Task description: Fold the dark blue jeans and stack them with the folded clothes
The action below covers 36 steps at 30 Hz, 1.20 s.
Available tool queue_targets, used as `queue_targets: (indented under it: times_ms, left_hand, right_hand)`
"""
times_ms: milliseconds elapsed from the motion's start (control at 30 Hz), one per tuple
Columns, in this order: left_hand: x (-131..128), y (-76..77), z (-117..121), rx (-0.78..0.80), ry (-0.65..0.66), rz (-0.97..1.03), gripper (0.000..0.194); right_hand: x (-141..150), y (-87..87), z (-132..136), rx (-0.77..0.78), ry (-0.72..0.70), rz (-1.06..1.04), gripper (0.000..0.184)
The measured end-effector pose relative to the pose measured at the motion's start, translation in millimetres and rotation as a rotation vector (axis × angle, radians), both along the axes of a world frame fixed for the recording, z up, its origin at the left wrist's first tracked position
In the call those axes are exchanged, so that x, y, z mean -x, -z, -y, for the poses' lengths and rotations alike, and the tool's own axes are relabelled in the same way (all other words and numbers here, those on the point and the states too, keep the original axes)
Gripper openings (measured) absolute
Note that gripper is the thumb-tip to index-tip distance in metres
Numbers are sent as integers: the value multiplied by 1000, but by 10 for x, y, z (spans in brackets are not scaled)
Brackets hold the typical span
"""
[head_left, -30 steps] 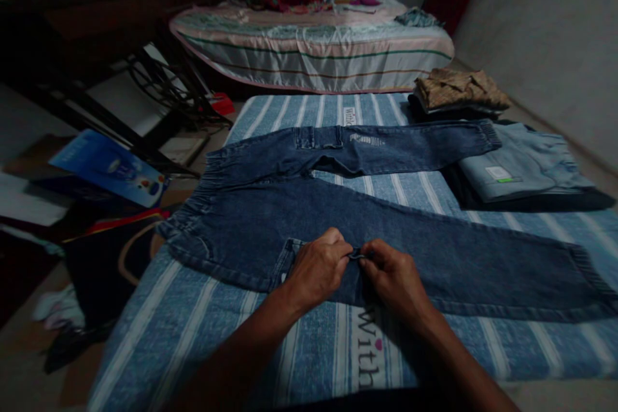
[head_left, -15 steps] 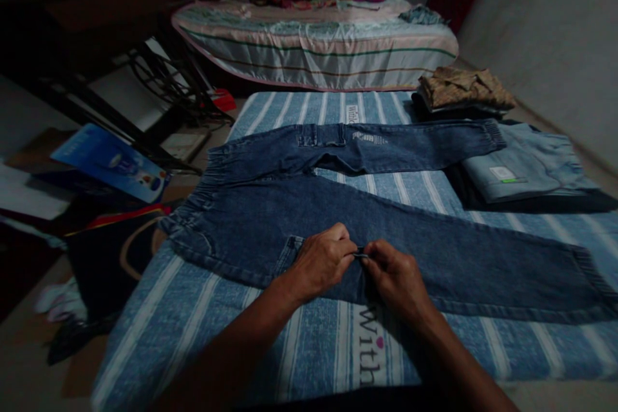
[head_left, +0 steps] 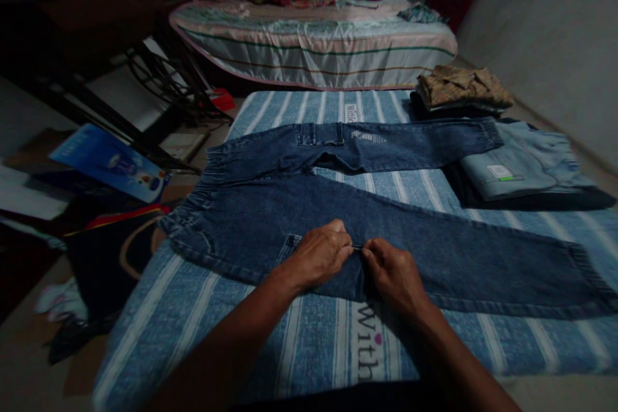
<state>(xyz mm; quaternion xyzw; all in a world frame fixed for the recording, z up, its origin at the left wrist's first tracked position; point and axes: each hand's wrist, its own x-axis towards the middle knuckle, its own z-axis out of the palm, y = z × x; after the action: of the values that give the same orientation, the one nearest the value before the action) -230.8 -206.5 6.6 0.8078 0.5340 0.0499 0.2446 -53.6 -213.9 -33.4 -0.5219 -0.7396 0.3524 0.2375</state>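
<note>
In the head view, dark-blue denim trousers with a gathered waist (head_left: pixel 318 201) lie across the blue-and-white striped cloth surface (head_left: pixel 193 328), waist at its left edge; toward its front edge, the left hand (head_left: pixel 321 251) and right hand (head_left: pixel 394 268) pinch the near leg's fabric.

Left hand (head_left: pixel 323 250) and right hand (head_left: pixel 396 270), between four and six o'clock, pinch dark jeans (head_left: pixel 309 203). Folded pale denim (head_left: pixel 535 161) at three; bed (head_left: pixel 318 42) at twelve.
</note>
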Motion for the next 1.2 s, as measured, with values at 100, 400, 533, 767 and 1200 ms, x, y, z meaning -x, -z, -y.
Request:
queue_targets:
  times_ms: [100,400,533,767,1200]
  left_hand:
    - [-31,-38,-9,21,-23,-53,25]
    - [-86,-3,39,-63,-73,-97,22]
    - [-115,44,82,-132,-124,-85,22]
    - [-177,168,128,-241,-216,-175,21]
    - [-102,276,367,-620,-256,159,16]
  right_hand:
    - [11,-7,-16,-11,9,62,27]
    - [31,-36,-76,32,8,113,24]
    - [38,-19,-76,17,31,121,24]
    - [68,-43,-86,26,67,163,24]
    - [58,-43,-89,30,69,127,22]
